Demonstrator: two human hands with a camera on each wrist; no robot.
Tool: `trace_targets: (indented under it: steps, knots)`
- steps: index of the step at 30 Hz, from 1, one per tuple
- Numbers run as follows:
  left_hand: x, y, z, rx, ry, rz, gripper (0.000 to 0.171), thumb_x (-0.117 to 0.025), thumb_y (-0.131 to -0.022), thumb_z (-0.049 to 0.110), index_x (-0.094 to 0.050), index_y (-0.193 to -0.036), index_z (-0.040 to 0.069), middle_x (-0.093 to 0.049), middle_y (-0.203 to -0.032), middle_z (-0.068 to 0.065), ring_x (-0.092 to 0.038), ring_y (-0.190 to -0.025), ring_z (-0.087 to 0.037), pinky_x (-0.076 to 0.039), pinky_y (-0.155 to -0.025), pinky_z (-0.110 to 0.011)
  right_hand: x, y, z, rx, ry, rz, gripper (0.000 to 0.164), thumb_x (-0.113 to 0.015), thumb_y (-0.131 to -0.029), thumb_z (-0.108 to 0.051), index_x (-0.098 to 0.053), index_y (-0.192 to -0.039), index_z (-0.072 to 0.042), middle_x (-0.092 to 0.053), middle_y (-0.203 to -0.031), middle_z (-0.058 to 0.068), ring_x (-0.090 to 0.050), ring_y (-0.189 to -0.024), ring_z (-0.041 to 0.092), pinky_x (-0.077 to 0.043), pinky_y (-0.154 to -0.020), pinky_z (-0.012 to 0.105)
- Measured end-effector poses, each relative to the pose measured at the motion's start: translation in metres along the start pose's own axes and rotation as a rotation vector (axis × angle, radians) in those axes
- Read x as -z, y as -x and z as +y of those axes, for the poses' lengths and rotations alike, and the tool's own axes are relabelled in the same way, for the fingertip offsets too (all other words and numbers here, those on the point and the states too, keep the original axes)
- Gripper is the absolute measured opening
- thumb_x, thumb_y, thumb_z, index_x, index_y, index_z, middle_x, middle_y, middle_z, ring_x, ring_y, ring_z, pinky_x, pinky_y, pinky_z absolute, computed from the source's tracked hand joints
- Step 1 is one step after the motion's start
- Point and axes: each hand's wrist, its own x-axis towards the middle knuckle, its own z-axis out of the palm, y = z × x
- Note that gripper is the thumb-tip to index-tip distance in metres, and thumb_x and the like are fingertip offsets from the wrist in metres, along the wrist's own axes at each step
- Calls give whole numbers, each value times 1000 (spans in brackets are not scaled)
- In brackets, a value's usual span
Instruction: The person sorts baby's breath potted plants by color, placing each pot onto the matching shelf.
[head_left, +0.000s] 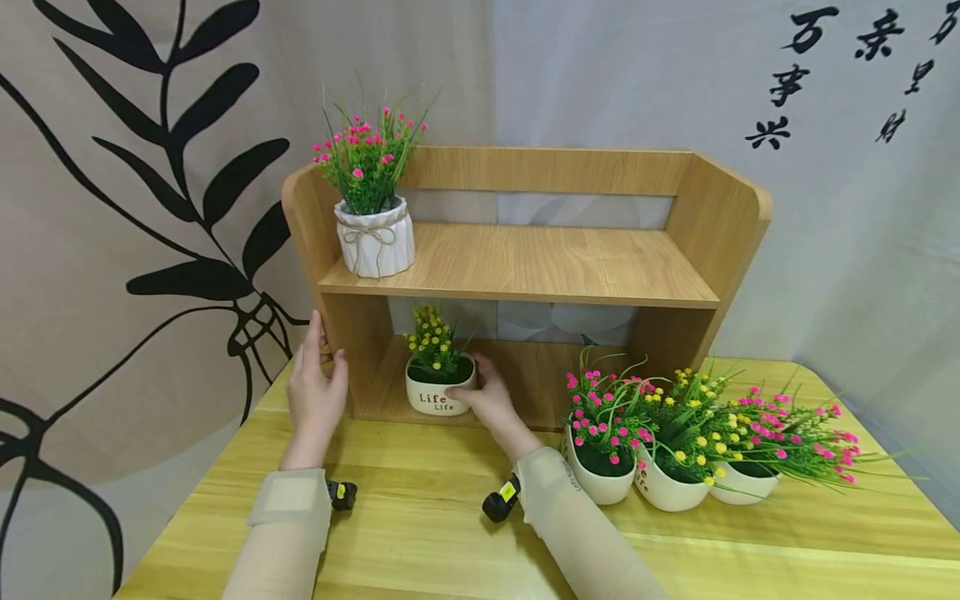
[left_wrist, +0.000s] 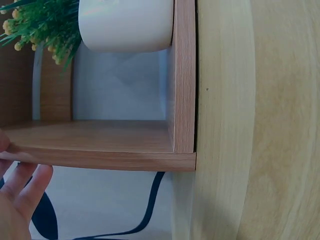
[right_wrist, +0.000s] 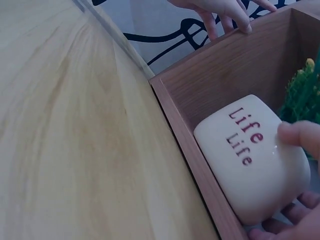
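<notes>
My right hand [head_left: 491,396] grips a small white pot of yellow flowers [head_left: 440,385], its thumb on the front wall and its fingers round the far side. The pot, lettered "Life Life", stands on the lower board of a wooden shelf [head_left: 525,258], close to the front edge. On the shelf's left side panel [right_wrist: 230,65], my left hand [head_left: 317,396] holds the front edge, thumb at the edge and fingers along the outer face. The left wrist view shows the fingertips [left_wrist: 42,172] just outside that panel.
A white ribbed pot with pink flowers [head_left: 375,237] stands at the left of the upper board. Three potted plants stand on the table [head_left: 420,517] at the right: pink [head_left: 600,467], yellow [head_left: 671,483] and pink [head_left: 746,479], with leaves overlapping the shelf's right front.
</notes>
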Motion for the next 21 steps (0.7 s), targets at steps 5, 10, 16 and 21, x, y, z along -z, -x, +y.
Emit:
trace_targets:
  steps: [5,10,16,21]
  knots:
    - [-1,0,-1,-5,5,4,74,-59,-91,-2,-29,-154,23,-56,-116,-26,-63,-88,-39,-53,-62,-46,1,10,-18,-2,-34,24,75,-72,-79,1,-34,-143,9,-38,-145,28,-34,-135,41,-30,-110,51]
    - [0,0,-2,-10,10,7,74,-59,-91,-3,-29,-153,23,-56,-116,-26,-63,-87,-39,-53,-63,-46,-2,21,-35,5,-25,35,72,-71,-81,2,-33,-142,12,-38,-144,31,-33,-135,43,-29,-110,52]
    - [1,-1,-1,-9,10,5,74,-59,-91,-3,-29,-153,23,-56,-117,-26,-63,-87,-40,-53,-62,-46,-4,19,-29,7,-31,36,73,-71,-82,0,-33,-143,9,-38,-145,29,-33,-136,42,-28,-111,52]
    - [1,0,0,-6,9,2,73,-59,-91,-3,-29,-153,23,-57,-116,-26,-64,-87,-40,-53,-62,-46,-4,1,0,-12,-39,50,76,-74,-82,-5,-34,-146,2,-39,-147,22,-34,-137,35,-30,-111,47]
